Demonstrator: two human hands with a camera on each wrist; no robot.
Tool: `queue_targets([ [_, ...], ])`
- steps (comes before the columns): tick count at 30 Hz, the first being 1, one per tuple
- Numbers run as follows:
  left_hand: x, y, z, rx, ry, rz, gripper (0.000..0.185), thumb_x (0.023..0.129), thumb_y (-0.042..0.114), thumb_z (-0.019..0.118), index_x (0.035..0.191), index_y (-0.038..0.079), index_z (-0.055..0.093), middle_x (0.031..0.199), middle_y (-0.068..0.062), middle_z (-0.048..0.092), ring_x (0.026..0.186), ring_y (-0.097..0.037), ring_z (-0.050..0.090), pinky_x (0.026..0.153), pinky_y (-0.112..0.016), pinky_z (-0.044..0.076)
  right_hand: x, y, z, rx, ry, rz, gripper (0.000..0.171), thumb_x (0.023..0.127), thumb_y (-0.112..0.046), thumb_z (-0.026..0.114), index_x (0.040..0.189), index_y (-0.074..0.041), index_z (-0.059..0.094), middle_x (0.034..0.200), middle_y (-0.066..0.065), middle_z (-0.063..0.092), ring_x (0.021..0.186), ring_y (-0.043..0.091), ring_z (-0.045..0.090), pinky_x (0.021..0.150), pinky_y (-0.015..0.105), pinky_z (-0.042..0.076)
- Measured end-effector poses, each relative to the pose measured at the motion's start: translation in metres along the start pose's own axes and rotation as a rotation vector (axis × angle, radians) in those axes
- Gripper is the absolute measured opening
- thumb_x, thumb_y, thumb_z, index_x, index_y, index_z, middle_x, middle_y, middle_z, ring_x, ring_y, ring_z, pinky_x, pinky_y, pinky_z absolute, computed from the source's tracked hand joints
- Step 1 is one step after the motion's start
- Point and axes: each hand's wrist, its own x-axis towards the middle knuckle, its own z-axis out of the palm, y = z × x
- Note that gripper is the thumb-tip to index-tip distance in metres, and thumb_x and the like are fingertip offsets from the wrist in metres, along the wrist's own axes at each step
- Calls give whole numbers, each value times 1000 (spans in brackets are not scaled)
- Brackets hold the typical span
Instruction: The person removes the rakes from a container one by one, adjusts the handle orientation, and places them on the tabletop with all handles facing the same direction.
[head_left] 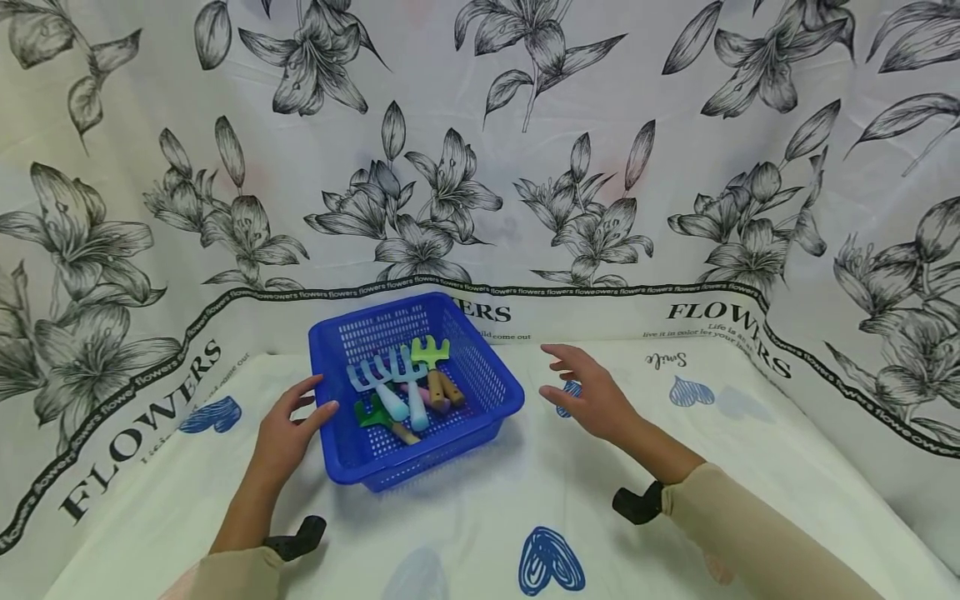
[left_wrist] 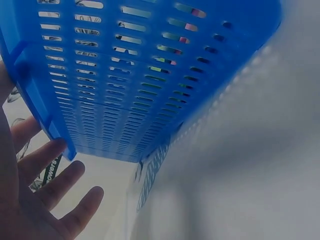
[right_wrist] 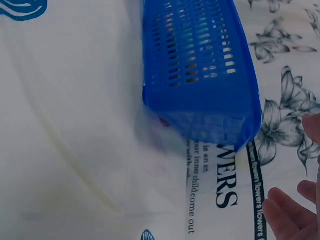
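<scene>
Blue basket sits on the cloth-covered bench, holding toy rakes with coloured handles. Left hand: grip spread, fingertips at the basket's left rim. Right hand: grip spread, fingers straight, near the basket's right side, not touching

White floral printed cloth, draped behind and over the tabletop:
- "FLOWERS", large black capitals, left of the left hand; again beyond the right hand, far right.
- Black border band, repeating "flowers".
- "Smile", small script, right of the right hand.
- "Life is…", small line under the far-right "FLOWERS"; rest illegible.
</scene>
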Motion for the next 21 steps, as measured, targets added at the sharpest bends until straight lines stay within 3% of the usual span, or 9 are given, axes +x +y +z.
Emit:
queue_targets([
  [8,-1,-1,0,-37,1,-9,75,94,50,56,155,17,27,156,-18,27,136,-44,32,102,-62,35,10,-16,24,70,21,-44,59,92,-21,69,145,-17,44,144,7,46,114,24,60,90,43,53],
  [14,-1,-3,4,-58,21,-1,74,94,50,57,154,19,28,156,-15,29,135,-42,34,103,-61,35,21,-29,36,146,19,-89,58,93,-19,67,145,-12,43,142,11,47,113,28,61,89,41,53],
  [21,0,-5,7,-87,35,0,74,94,50,57,154,19,28,156,-13,30,135,-42,35,104,-61,34,35,-45,49,224,-13,-39,61,95,-21,66,148,-14,38,145,8,44,115,28,59,91,42,52],
])
